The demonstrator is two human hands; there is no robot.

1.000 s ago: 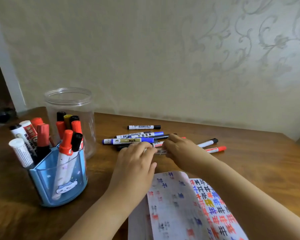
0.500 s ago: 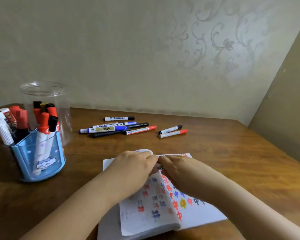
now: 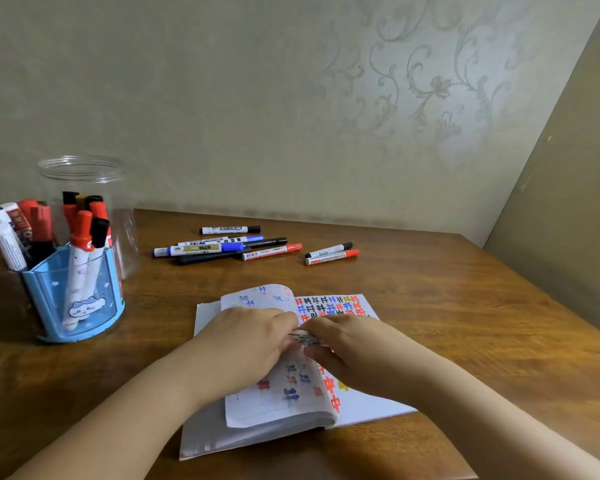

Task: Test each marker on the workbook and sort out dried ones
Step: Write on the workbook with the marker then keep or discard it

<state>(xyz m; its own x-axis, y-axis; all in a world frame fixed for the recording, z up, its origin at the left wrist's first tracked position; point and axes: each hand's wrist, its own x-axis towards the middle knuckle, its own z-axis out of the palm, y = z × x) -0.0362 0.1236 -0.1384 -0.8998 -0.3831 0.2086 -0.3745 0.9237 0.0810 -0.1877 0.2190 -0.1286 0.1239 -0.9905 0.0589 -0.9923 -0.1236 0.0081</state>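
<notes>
Hands: the left hand (image 3: 243, 344) and right hand (image 3: 357, 344) meet over the open workbook (image 3: 291, 393), each grip pinched on an end of one white marker (image 3: 307, 338) held level between them, just above the pages.
Workbook: lies open on the near middle of the wooden worktop (image 3: 465, 323), its pages covered with red, blue, black and orange characters; the left page curls upward.
Loose markers: a cluster of blue, black and red-capped markers (image 3: 222, 249) lies flat at the far middle, with a pair of markers (image 3: 331, 254), one black-capped and one red-capped, just to its right.
Holder: a blue pen holder (image 3: 73, 299) at near left stands packed with upright red, black and white markers.
Jar: a clear plastic jar (image 3: 84, 202), lid off, stands just behind the holder with more markers inside.
</notes>
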